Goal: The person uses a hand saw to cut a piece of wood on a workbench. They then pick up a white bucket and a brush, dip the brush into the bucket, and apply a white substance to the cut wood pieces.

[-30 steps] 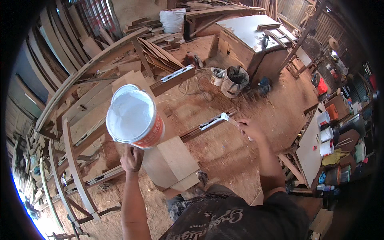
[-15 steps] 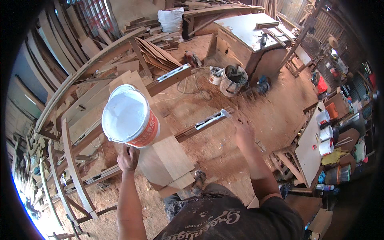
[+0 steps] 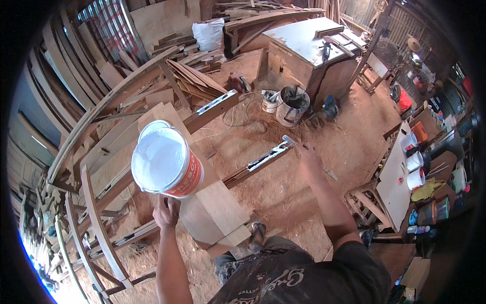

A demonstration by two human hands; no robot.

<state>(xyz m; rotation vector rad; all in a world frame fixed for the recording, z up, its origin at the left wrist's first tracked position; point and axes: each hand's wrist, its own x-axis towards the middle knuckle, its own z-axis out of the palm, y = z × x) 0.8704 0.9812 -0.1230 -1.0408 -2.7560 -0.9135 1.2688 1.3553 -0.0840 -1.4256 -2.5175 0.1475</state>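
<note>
My left hand (image 3: 165, 212) is closed at the lower edge of a white bucket (image 3: 187, 177) with an orange-red label, holding it tilted toward me. Inside it is thick white stuff (image 3: 158, 154). My right hand (image 3: 309, 158) reaches forward, closed round a small flat tool (image 3: 288, 139) whose end is smeared white. That end is at the far tip of a wooden beam (image 3: 236, 177), which has patchy white coating (image 3: 268, 155) along its top. Another beam (image 3: 211, 109), farther off, also has white on its end. My right fingers are partly blurred.
Plywood boards (image 3: 215, 210) lie below the bucket. A curved wooden frame (image 3: 96, 218) stands at left. Beyond the beams are a dark-mouthed bucket (image 3: 292, 105), a small white bucket (image 3: 270, 103) and a white-topped cabinet (image 3: 304, 40). A cluttered white board (image 3: 392, 187) is at right.
The view has shifted slightly. The tool in my right hand has moved a little along the near beam's far end. My left hand still holds the bucket.
</note>
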